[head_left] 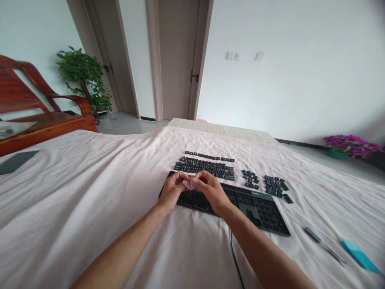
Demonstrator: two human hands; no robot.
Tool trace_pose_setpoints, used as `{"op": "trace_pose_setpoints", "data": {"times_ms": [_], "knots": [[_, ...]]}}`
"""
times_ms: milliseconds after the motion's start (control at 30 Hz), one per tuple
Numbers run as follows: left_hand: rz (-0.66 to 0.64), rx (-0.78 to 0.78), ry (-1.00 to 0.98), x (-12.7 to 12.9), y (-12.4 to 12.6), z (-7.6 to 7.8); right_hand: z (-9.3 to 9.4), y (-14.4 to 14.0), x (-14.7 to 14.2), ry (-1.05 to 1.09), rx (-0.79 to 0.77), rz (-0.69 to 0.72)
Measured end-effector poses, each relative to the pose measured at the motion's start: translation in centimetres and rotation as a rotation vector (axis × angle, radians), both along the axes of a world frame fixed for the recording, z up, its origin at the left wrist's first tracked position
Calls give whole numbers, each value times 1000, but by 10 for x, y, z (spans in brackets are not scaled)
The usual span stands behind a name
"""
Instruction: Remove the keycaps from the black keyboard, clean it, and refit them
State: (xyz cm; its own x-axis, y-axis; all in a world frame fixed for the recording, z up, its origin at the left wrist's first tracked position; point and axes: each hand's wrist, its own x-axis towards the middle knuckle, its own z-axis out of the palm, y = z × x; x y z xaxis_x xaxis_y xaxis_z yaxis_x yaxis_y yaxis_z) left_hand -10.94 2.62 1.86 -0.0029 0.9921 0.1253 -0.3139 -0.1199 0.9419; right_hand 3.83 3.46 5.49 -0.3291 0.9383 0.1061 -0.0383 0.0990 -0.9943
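Note:
Both hands meet over the far left part of a dark keyboard (270, 213), whose keycaps are off, leaving the switch sockets bare. My left hand (172, 188) is closed, its thumb and fingers pinched together. Against its fingertips, my right hand (211, 189) is pinched too. Whatever lies between the fingertips is too small or hidden to make out. Just beyond the keyboard, loose black keycaps (204, 168) lie in rows, with the long space bar (206, 156) behind them. Smaller keycap groups (249, 179) and number-pad keycaps (274, 185) sit to the right.
A thin tool with metal wire ends (313, 235) and a blue-handled brush (359, 255) lie at the right on the pale bedsheet (105, 224). A black cable (236, 259) runs toward me. A dark flat object (18, 161) rests at the left edge.

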Motion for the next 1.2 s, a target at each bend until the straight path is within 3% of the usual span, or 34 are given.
{"op": "trace_pose_setpoints", "data": {"times_ms": [100,200,267,333,433,567,700,900,1033,1200], "knots": [[-46,14,-32,-1,0,2,-2,6,-1,-118,40,-28],[-13,17,101,-10,3,5,-1,18,4,-375,231,-47],[110,76,324,-20,8,5,1,29,8,-535,419,-129],[333,136,604,-32,14,0,1,39,8,-651,554,-152],[517,132,949,-48,22,-12,-4,47,3,-788,623,-50],[525,138,1182,-53,24,-22,-11,39,-2,-951,663,126],[477,114,1251,-51,23,-23,-1,30,21,-1115,640,261],[452,90,1240,-50,22,-22,29,36,64,-1365,405,326],[451,75,1226,-49,22,-23,31,37,50,-1149,427,259],[460,92,1234,-50,23,-26,10,29,21,-1005,511,285]]}}
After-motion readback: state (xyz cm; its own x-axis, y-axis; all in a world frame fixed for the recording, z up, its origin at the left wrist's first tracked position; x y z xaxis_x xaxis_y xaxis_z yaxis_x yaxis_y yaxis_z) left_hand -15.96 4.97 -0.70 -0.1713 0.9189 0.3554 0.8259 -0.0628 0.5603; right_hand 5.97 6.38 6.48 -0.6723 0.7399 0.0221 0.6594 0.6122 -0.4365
